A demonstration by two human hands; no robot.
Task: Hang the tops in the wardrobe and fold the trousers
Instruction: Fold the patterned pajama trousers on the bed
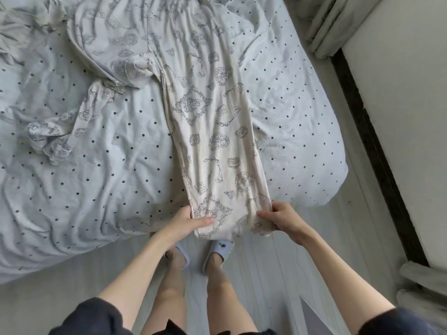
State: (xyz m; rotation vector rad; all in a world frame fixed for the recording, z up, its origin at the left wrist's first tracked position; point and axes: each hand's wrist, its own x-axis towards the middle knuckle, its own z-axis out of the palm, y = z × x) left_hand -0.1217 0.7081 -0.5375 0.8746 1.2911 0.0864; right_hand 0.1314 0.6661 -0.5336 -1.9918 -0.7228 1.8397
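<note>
**Trousers held by the leg ends at the foot of the bed**

You stood at the edge of the bed [101,194], and the printed trousers [212,131] lay stretched along it, away from you, with the legs laid one on the other. The leg ends hung a little over the mattress edge, above your slippers [219,249]. Your left hand [186,223] gripped the left corner of the leg ends, thumb on top of the cloth. Your right hand [281,220] pinched the right corner, fingers curled around the hem.

The cloth looked thin, soft and light, so I judge it would sag and wrinkle easily and would not keep a shape by itself. The two outer corners of the hem seemed a good place to hold, because the pull there keeps the legs flat and aligned. The waist end was bunched near a second printed garment [79,110], which lay crumpled to the left; it could drag with it.
</note>
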